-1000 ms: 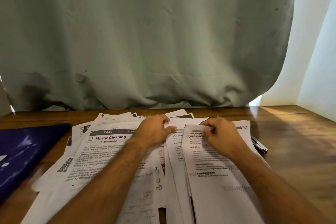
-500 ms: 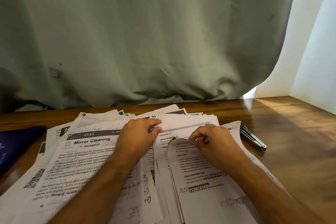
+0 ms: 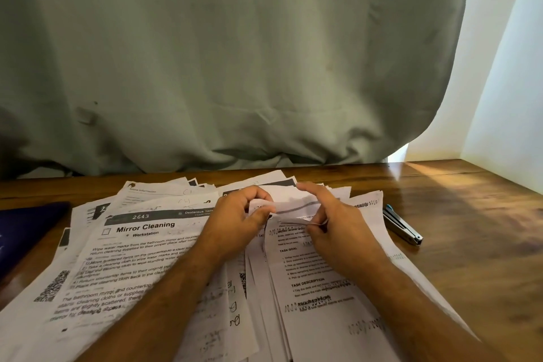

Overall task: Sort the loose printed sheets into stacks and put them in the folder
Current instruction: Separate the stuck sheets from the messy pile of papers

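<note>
On the bench, sheets unsorted; folder unfilled at left. Both hands, left and right, pinch page tops.

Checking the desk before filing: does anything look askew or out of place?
Yes. The printed sheets lie fanned and overlapping at angles, not squared. Both hands are curling back one sheet's top edge. A metal stapler-like tool lies beside the pile.
</note>
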Action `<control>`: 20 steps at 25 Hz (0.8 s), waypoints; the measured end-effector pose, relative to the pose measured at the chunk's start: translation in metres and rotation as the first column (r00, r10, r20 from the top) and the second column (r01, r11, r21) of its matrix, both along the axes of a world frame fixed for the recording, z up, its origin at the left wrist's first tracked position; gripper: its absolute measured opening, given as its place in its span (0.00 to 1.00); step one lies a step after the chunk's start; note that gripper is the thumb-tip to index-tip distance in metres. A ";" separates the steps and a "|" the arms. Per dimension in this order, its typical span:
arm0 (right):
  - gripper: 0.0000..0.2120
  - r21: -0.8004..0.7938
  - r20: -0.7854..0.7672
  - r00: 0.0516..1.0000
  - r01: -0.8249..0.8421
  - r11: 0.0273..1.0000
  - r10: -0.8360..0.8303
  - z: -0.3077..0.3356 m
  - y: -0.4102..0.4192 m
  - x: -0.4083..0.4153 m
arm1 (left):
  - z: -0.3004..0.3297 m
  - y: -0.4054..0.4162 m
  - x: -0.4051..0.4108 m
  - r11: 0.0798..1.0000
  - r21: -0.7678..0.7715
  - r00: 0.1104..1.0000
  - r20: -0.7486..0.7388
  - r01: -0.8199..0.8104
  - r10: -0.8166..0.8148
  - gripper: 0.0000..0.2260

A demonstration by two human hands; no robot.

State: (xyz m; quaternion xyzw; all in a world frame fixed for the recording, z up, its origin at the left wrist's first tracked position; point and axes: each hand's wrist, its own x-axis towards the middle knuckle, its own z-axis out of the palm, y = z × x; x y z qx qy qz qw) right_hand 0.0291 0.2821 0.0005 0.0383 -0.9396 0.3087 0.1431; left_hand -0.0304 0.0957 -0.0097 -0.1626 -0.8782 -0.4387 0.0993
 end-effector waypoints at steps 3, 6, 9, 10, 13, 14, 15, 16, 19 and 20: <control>0.22 0.020 -0.007 1.000 0.010 1.000 -0.010 0.001 0.001 0.001 | 0.001 -0.001 0.004 0.993 0.087 0.997 0.020 0.077 -0.079 0.03; 0.08 0.057 0.008 1.000 0.020 0.998 -0.021 0.002 0.002 -0.001 | -0.001 -0.008 0.006 0.978 0.122 0.983 0.057 0.167 -0.175 0.12; 0.09 0.011 0.078 0.997 0.017 1.000 -0.018 0.002 0.005 -0.001 | -0.002 -0.008 0.006 0.960 0.270 0.991 0.088 0.069 -0.096 0.27; 0.10 0.002 0.095 0.995 0.024 1.000 -0.024 0.003 0.007 -0.001 | -0.002 -0.007 0.002 0.953 0.303 0.997 0.079 -0.012 -0.013 0.27; 0.10 -0.006 0.133 0.990 0.035 0.999 -0.034 0.003 0.011 -0.002 | -0.003 -0.005 -0.004 0.979 0.120 0.986 0.034 -0.166 0.163 0.13; 0.10 -0.004 0.147 0.989 0.030 1.000 -0.029 0.003 0.011 -0.002 | -0.005 -0.005 -0.006 0.985 0.022 0.984 0.053 -0.170 0.168 0.16; 0.10 -0.002 0.157 0.987 0.024 1.000 -0.024 0.003 0.010 -0.002 | -0.007 -0.006 -0.007 0.986 -0.037 0.983 0.077 -0.162 0.165 0.20; 0.10 -0.001 0.163 0.986 0.020 1.000 -0.020 0.002 0.010 -0.002 | -0.008 -0.005 -0.008 0.987 -0.052 0.983 0.100 -0.151 0.156 0.22; 0.11 0.009 0.156 0.987 0.021 1.000 -0.023 0.003 0.009 0.000 | -0.003 0.000 -0.007 0.985 0.096 0.984 0.121 -0.141 0.129 0.18; 0.11 0.014 0.151 0.988 0.027 1.000 -0.029 0.003 0.009 0.000 | -0.001 0.001 -0.006 0.980 0.137 0.985 0.117 -0.145 0.129 0.18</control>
